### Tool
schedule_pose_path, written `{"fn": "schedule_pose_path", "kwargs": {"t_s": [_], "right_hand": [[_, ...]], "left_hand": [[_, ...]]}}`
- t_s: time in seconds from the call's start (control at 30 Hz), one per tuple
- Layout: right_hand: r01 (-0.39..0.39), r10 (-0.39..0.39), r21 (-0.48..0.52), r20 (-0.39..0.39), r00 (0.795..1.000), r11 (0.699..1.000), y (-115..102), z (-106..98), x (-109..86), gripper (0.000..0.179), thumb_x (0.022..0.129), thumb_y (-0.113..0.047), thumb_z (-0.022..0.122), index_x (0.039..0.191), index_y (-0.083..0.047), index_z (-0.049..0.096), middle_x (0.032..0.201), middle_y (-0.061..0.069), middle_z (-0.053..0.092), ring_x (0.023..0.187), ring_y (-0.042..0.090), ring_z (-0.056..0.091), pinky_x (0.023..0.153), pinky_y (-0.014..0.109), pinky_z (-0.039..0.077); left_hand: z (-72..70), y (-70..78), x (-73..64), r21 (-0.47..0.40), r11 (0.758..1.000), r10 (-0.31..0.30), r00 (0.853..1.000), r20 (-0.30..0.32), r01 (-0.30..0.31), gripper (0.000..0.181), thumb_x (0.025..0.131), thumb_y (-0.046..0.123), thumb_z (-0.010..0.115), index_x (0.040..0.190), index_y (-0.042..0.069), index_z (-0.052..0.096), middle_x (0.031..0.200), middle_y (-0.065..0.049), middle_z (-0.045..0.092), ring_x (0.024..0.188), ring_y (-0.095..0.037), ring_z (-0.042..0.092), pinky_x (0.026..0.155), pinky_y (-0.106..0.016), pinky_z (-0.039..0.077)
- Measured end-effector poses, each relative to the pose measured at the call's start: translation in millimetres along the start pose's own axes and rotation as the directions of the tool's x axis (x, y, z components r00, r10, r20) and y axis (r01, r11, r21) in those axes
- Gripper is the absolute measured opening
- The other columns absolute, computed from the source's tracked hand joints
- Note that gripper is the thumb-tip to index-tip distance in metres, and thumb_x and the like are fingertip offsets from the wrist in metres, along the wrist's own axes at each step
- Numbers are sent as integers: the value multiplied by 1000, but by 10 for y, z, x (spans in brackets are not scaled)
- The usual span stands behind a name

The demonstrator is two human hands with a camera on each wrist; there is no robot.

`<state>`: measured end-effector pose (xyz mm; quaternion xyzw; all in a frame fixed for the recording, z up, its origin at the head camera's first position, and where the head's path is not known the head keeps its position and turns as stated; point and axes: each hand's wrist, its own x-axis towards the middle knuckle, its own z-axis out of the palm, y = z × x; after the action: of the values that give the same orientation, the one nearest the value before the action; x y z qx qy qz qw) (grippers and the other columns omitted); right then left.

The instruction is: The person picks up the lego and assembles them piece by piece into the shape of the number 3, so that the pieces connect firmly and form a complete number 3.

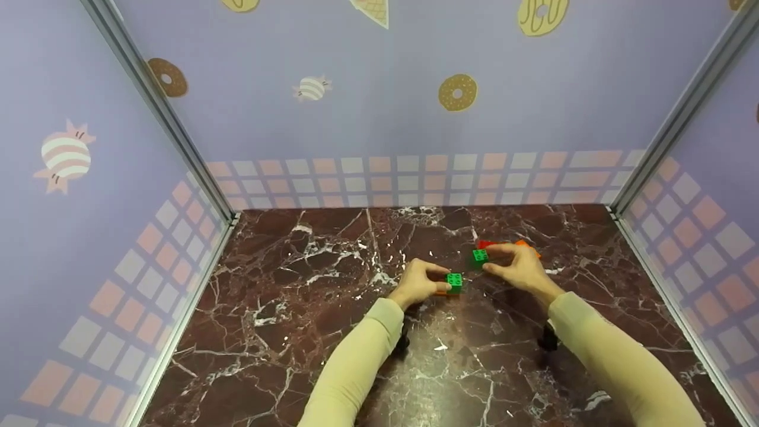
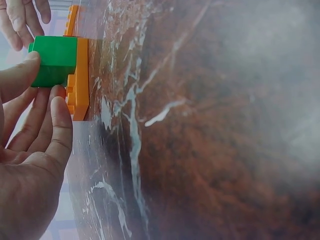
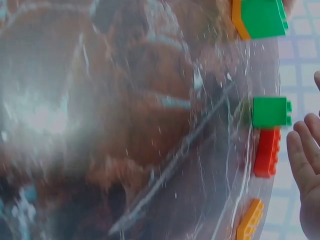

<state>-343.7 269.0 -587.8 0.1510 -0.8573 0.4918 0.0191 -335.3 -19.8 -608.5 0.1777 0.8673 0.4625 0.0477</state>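
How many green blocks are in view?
2. One green block is on an orange block, at the left hand; the other is by the right hand, near a red block.

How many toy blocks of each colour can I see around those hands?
Green blocks: 2
Orange blocks: 2
Red block: 1
Total: 5

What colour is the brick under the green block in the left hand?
The brick is orange, clearest in the left wrist view.
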Motion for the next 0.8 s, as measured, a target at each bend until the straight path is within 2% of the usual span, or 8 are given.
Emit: {"fn": "schedule_pose_path", "kwargs": {"t_s": [0.13, 0.2, 0.27, 0.33, 0.4, 0.5, 0.6, 0.8], "right_hand": [[-19, 18, -13, -25, 1000, 1000, 71, -79, 37, 53, 88, -8, 87, 135, 8, 67, 127, 31, 70, 108, 53, 71, 81, 33, 63], [-33, 32, -24, -36, 999, 999, 104, -102, 52, 55, 87, -6, 87, 136, 8, 66, 129, 33, 68, 108, 54, 70, 76, 28, 63], [-37, 34, -51, -43, 998, 998, 136, -118, 69, 56, 86, -5, 87, 136, 8, 66, 131, 34, 67, 109, 54, 70, 78, 33, 63], [-35, 30, -100, -53, 998, 994, 162, -127, 90, 56, 85, -6, 88, 136, 6, 67, 132, 32, 67, 111, 53, 70, 87, 45, 62], [-32, 22, -157, -63, 998, 987, 186, -131, 112, 56, 84, -7, 88, 135, 5, 68, 133, 31, 67, 115, 51, 69, 97, 55, 56], [-35, 20, -228, -71, 997, 973, 216, -134, 147, 57, 84, -9, 88, 136, 2, 68, 135, 28, 67, 120, 49, 66, 107, 61, 48], [-38, 21, -266, -65, 998, 963, 244, -135, 179, 58, 85, -9, 88, 137, 3, 67, 134, 28, 67, 121, 49, 64, 108, 62, 46], [-16, 7, -289, -33, 999, 957, 309, -130, 240, 60, 86, -6, 87, 138, 9, 63, 129, 33, 66, 111, 50, 68, 100, 63, 51]], "left_hand": [[7, -9, 2, 7, 1000, 4, 1000, 4, -4, 32, 84, 20, 91, 115, 15, 84, 106, 4, 81, 98, -8, 73, 91, -24, 56], [7, -15, 5, 15, 1000, 2, 1000, 1, -2, 32, 84, 21, 92, 115, 16, 85, 106, 5, 81, 98, -7, 73, 92, -24, 56], [5, -17, 8, 19, 1000, 2, 1000, -1, -2, 32, 84, 21, 92, 114, 16, 85, 106, 5, 81, 98, -7, 73, 92, -24, 56], [2, -18, 11, 18, 1000, 1, 1000, -3, -1, 32, 83, 22, 92, 114, 16, 85, 106, 5, 81, 98, -7, 73, 92, -24, 56], [-2, -14, 11, 18, 1000, 3, 1000, -3, -3, 32, 83, 21, 92, 114, 16, 85, 106, 4, 81, 98, -8, 73, 92, -23, 55], [-6, -10, 7, 15, 1000, 0, 1000, -1, 0, 32, 83, 20, 92, 114, 15, 84, 106, 4, 81, 98, -8, 73, 92, -23, 55], [-5, -7, 0, 12, 1000, -5, 1000, -1, 5, 32, 83, 20, 92, 114, 16, 84, 107, 4, 81, 99, -8, 73, 92, -23, 55], [-1, 4, -11, 10, 1000, -2, 1000, -1, 2, 32, 84, 20, 91, 115, 16, 84, 107, 4, 81, 98, -8, 73, 91, -24, 56]]}}
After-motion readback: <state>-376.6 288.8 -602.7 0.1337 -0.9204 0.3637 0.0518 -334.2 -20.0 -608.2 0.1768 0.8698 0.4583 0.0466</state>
